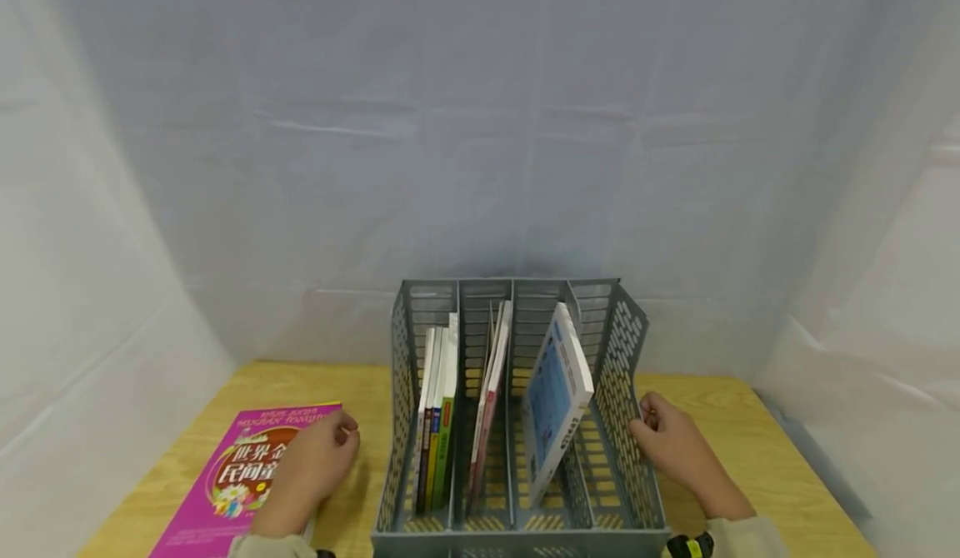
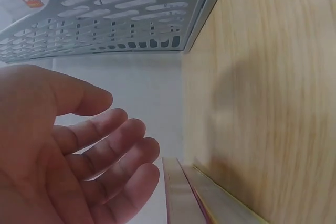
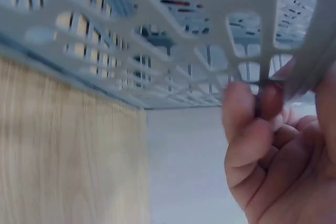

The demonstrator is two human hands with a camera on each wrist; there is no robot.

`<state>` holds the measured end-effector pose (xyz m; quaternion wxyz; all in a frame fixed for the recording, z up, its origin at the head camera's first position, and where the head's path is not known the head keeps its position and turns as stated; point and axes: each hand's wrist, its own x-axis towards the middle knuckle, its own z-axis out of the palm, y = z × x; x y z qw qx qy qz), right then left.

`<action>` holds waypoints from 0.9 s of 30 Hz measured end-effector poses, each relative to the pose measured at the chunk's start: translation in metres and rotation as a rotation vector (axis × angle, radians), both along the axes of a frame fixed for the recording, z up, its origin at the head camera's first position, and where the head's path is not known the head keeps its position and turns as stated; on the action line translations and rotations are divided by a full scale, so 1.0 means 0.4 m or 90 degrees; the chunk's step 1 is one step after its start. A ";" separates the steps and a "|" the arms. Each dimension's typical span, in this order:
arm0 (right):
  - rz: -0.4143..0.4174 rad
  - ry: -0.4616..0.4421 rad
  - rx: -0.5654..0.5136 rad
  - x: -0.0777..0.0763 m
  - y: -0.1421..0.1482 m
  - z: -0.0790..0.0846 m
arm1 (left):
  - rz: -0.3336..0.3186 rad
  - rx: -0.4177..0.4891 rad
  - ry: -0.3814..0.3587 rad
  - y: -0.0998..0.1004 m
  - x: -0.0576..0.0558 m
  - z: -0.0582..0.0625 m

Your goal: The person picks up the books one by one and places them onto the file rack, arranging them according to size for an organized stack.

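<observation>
A grey slotted file rack (image 1: 517, 541) with several upright compartments stands in the middle of the table. My right hand (image 1: 675, 450) is at its right side wall; in the right wrist view its curled fingers (image 3: 244, 140) grip the wall's edge. My left hand (image 1: 318, 462) hovers over a magenta book (image 1: 213, 520) that lies flat to the left of the rack. That hand's fingers (image 2: 121, 166) are loosely bent, with nothing between them and the thumb. In the left wrist view, pale page edges (image 2: 184, 192) of stacked books show below the hand.
Several thin books (image 1: 435, 425) stand in the rack's leftmost compartment. Slim books (image 1: 491, 400) lean in the one beside it, and a white book with a blue cover panel (image 1: 551, 408) tilts further right. White sheeting (image 1: 480, 125) encloses the wooden table (image 1: 720, 425) behind and at the sides.
</observation>
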<state>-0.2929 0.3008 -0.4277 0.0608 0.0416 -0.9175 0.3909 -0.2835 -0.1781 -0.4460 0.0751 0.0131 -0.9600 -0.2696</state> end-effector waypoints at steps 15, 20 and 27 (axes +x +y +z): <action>0.036 0.003 -0.004 0.018 -0.019 0.002 | -0.015 0.002 -0.014 -0.012 0.008 0.001; 0.005 0.024 0.019 0.022 -0.022 -0.003 | -0.004 0.012 -0.025 -0.056 0.011 -0.005; -0.080 0.047 0.079 0.025 -0.025 -0.002 | 0.055 -0.033 -0.063 -0.185 0.012 0.000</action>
